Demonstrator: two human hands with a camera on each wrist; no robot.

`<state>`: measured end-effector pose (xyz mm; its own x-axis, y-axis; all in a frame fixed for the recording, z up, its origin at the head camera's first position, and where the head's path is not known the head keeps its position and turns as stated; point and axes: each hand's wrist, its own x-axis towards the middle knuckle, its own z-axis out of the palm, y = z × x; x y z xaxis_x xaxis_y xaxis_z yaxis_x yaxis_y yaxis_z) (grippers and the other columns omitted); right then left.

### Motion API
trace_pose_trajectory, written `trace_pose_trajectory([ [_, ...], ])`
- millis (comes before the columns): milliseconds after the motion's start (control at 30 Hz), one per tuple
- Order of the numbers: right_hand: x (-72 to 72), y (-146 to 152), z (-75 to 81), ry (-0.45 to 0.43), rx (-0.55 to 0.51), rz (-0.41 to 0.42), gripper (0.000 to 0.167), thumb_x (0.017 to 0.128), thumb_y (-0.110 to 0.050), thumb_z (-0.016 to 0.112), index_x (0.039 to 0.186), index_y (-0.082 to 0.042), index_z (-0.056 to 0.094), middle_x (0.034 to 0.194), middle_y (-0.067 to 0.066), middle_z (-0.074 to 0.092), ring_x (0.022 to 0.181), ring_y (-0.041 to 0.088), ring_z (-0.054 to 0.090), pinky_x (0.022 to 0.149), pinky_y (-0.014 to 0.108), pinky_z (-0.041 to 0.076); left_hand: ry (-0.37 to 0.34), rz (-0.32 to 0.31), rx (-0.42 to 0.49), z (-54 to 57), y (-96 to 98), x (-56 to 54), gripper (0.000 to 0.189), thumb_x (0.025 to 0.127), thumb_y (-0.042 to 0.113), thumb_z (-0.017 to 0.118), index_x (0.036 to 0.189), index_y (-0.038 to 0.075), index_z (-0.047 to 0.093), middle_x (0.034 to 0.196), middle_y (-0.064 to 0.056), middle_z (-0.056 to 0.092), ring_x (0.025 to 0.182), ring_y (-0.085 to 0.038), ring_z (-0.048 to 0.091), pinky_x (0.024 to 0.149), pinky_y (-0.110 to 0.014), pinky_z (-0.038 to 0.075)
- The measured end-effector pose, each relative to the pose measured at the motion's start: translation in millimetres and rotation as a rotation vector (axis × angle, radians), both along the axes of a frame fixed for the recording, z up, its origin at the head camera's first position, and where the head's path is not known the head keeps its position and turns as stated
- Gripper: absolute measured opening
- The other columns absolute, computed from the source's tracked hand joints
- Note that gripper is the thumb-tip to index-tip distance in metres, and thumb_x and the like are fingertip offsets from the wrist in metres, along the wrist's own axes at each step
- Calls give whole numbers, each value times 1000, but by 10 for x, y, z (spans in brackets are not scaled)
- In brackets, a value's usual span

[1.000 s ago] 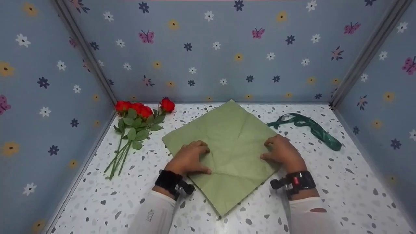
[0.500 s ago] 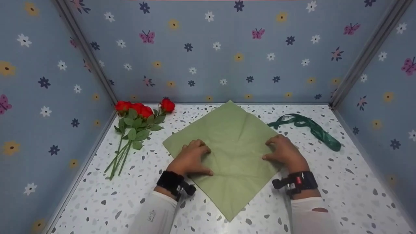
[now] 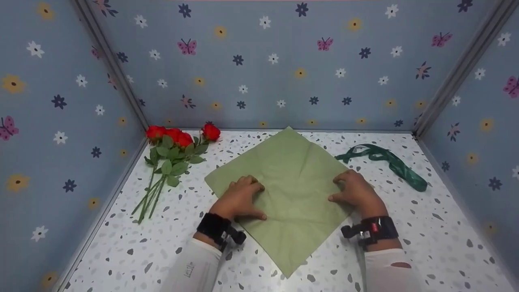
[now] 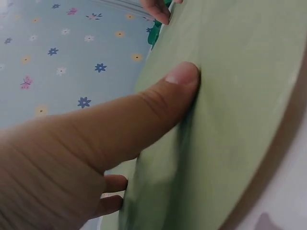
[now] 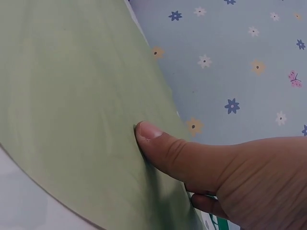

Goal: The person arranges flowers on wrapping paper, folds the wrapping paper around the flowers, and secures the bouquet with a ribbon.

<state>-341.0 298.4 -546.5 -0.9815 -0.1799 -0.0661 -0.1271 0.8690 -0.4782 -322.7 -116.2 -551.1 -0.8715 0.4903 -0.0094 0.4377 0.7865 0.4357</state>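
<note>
A light green sheet of wrapping paper [image 3: 292, 178] lies creased on the speckled tabletop, one corner pointing toward me. My left hand [image 3: 239, 198] rests on its left side, thumb and fingers spread apart. On the opposite side, my right hand [image 3: 357, 192] touches the paper near its right corner, which it partly hides. The left wrist view has the left thumb [image 4: 148, 105] pressing the green surface. In the right wrist view, the tip of the right thumb [image 5: 163, 143] likewise presses on the sheet. Neither hand pinches the paper.
Several red roses [image 3: 174, 136] with green leaves and stems lie at the back left. A dark green ribbon [image 3: 399, 166] lies loosely bunched at the back right. Flower-patterned blue panels [image 3: 259, 61] stand around the back and sides of the speckled tabletop [image 3: 134, 259].
The paper's near corner has swung slightly to the right and the sheet lies straighter. Both hands have shifted a little to the right with it. Roses and ribbon lie as before.
</note>
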Motion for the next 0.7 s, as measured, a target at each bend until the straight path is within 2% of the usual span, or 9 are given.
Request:
trace_pose_trajectory([
  [133,-1,-1,2,9,1,3,69,86,-33,101,139,2,74,144,29,64,140,51,59,122,68,48,-39,20,64,61,-71,-51,68,91,45,96,145,11,74,149,-13,66,145,-37,60,125,-56,48],
  [233,-1,-6,1,4,-4,-8,70,85,-33,102,138,2,74,144,29,64,140,51,59,121,68,48,-8,109,85,97,-202,-136,47,103,36,86,139,7,77,142,-14,70,138,-37,66,120,-55,54],
  [300,-2,-13,2,0,-6,-9,70,85,-34,102,139,2,74,145,29,63,141,52,59,122,68,48,29,213,73,129,-348,-195,38,107,32,80,134,6,79,136,-14,73,132,-38,69,116,-56,56],
  [400,-8,-26,0,-9,-10,-16,70,86,-34,101,140,0,74,149,29,62,144,52,57,124,68,46,82,398,42,194,-667,-262,28,111,28,73,125,5,81,126,-16,77,120,-41,74,103,-59,60],
  [500,-13,-30,0,-15,-16,-16,70,86,-34,101,141,-1,74,151,29,62,147,52,55,125,69,44,85,582,26,249,-1062,-274,27,115,26,65,120,4,79,120,-21,79,111,-45,76,89,-60,62],
  [567,-15,-20,-5,-16,-14,-18,71,85,-34,102,141,-1,74,151,29,62,147,52,55,125,69,44,77,701,32,255,-1335,-255,26,115,21,59,107,3,76,114,-23,78,105,-46,76,79,-57,61],
  [633,-19,-6,-11,-15,-14,-17,71,85,-34,102,142,0,73,150,29,62,146,52,55,125,68,45,59,811,29,235,-1573,-229,26,112,18,57,104,0,74,114,-27,77,105,-49,75,75,-58,60],
  [700,-18,12,-17,-17,-8,-18,72,85,-34,102,142,0,73,150,29,62,146,52,56,124,68,45,43,901,34,193,-1769,-199,25,109,13,57,111,-6,73,120,-33,73,112,-54,71,81,-63,60],
])
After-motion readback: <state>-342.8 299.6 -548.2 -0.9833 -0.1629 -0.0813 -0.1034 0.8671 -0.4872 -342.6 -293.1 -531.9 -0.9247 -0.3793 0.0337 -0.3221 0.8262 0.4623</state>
